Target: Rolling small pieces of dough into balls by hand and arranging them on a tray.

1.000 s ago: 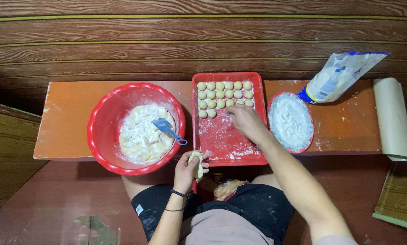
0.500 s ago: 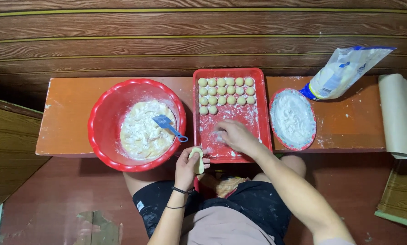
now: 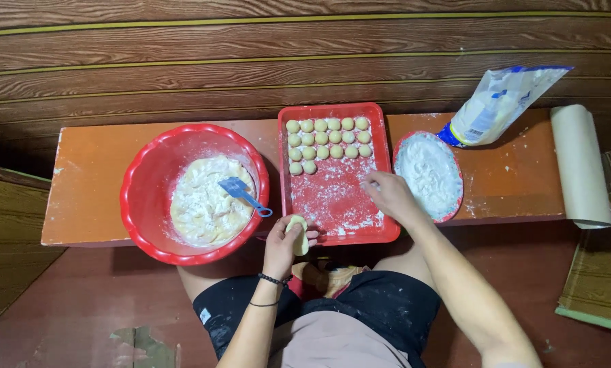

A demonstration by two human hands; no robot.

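Dark wooden planks across the top of the frame, with an orange worktop [image 3: 101, 184] stretching left to right below them. Left of centre, a red bowl [image 3: 142, 204] of pale batter with a blue spatula [image 3: 243, 193] resting in it. At centre, a red tray [image 3: 333, 204] dusted with flour, rows of small dough balls [image 3: 329, 136] along its upper part. Just right of it, a red plate [image 3: 455, 204] heaped with flour, and beyond that a tilted flour bag [image 3: 499, 102] and a paper roll [image 3: 581, 163] at the right end. Left hand [image 3: 285, 245] below the tray's lower edge, closed around a piece of dough [image 3: 297, 233]. Right hand [image 3: 387, 194] over the tray's right side, fingers curled loosely together, apparently holding nothing.
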